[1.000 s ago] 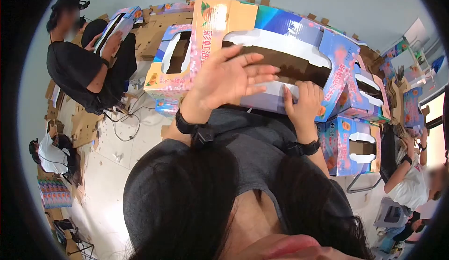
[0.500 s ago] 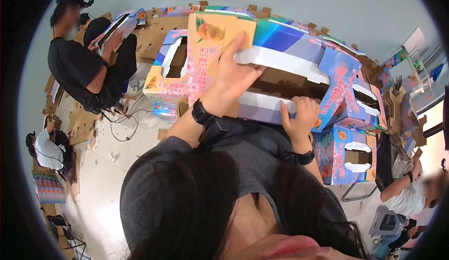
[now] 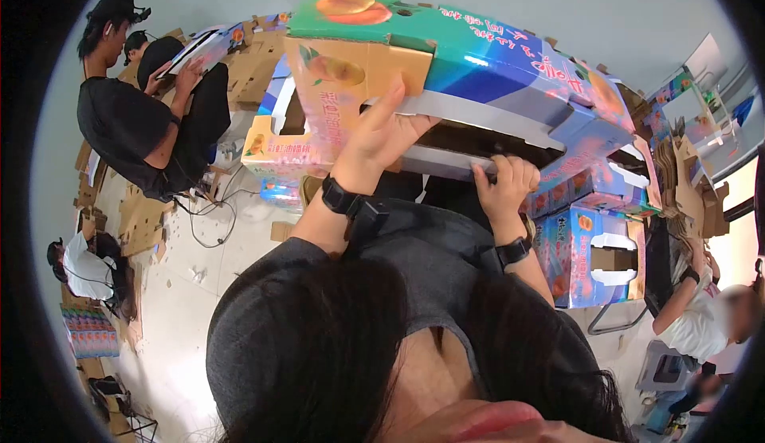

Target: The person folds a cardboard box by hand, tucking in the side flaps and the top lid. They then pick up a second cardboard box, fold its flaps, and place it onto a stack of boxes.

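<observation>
A printed cardboard fruit box [image 3: 494, 64], green, blue and pink with peach pictures, is tilted in front of me. Its long cut-out opening faces my chest, and brown cardboard shows inside. My left hand [image 3: 382, 136] grips the box at the orange end panel, thumb on the outside and fingers at the opening's edge. Lower down on the right, my right hand [image 3: 508, 188] has its fingers hooked over the opening's lower edge. The fingertips inside the box are partly hidden.
Behind on the left stands a similar box [image 3: 279, 148]; more boxes [image 3: 594, 260] are stacked at right. Flattened cardboard [image 3: 693, 180] leans at far right. A person in black [image 3: 131, 116] handles another box. Cables [image 3: 215, 228] lie on the floor.
The box has tipped, its upper side rising so that the green and blue printed face now shows. Both hands keep hold of it, and the opening looks narrower.
</observation>
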Action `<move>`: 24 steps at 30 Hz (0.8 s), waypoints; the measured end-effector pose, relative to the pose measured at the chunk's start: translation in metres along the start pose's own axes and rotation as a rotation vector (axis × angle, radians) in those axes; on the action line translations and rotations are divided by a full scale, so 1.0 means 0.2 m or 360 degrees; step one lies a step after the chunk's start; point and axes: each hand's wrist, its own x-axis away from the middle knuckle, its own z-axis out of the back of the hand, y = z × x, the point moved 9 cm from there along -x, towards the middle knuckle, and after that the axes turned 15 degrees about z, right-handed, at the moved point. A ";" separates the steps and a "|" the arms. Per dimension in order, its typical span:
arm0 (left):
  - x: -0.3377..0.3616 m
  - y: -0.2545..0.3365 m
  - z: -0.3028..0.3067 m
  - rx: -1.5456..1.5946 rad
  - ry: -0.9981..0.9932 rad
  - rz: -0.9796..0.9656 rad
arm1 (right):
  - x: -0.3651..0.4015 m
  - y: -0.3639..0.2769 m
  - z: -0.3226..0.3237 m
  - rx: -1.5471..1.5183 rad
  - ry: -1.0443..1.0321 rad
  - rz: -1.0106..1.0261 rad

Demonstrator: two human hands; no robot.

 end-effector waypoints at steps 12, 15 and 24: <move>-0.01 0.01 0.12 0.0031 0.0051 -0.0054 | -0.04 -0.01 -0.02 -0.0006 0.0021 0.0049; -0.01 0.01 0.11 0.0072 -0.0013 -0.0069 | -0.05 -0.01 -0.02 -0.0007 0.0010 0.0051; -0.06 0.07 0.14 -0.0099 0.0238 -0.0153 | -0.11 0.00 -0.01 -0.0006 0.0060 0.0083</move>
